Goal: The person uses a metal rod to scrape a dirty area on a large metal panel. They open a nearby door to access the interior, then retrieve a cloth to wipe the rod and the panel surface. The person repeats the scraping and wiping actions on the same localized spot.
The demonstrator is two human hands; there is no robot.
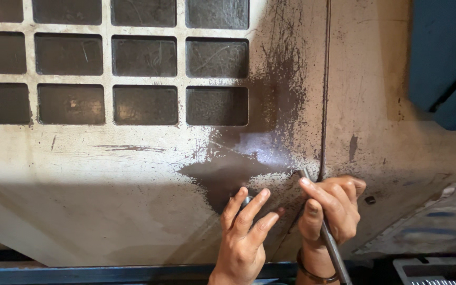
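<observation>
Centrally, low in the head view, two bare hands are seen pressed against a large, pale, scratched metal plate (pixel 106 174). The left hand (pixel 245 235) is laid with its fingers (pixel 253 208) spread and extended upward; a small dark round piece (pixel 246 200) is just visible beneath the fingertips and is touched by them. Whether that piece is pinched or merely held down cannot be told, as most of it is hidden. The right hand (pixel 331 208) is closed around a slim grey metal rod (pixel 333 248); the fingers are wrapped fully about the shaft, with the index finger laid along it. The rod is held tilted, its lower end running off toward the bottom edge of the frame and its upper tip (pixel 303 172) set against the plate, just beside a thin dark seam (pixel 325 84) that runs vertically down the surface. A dark band (pixel 312 273) is worn on the right wrist.

A dark brown, worn patch (pixel 238 169) is recorded on the plate directly above both hands, with a bright reflection in it. A grid of dark rectangular recesses (pixel 143 58) occupies the upper left of the plate, well apart from the hands. A blue panel (pixel 439 53) is noted at the upper right, and a small dark hole (pixel 370 200) lies near the right hand.
</observation>
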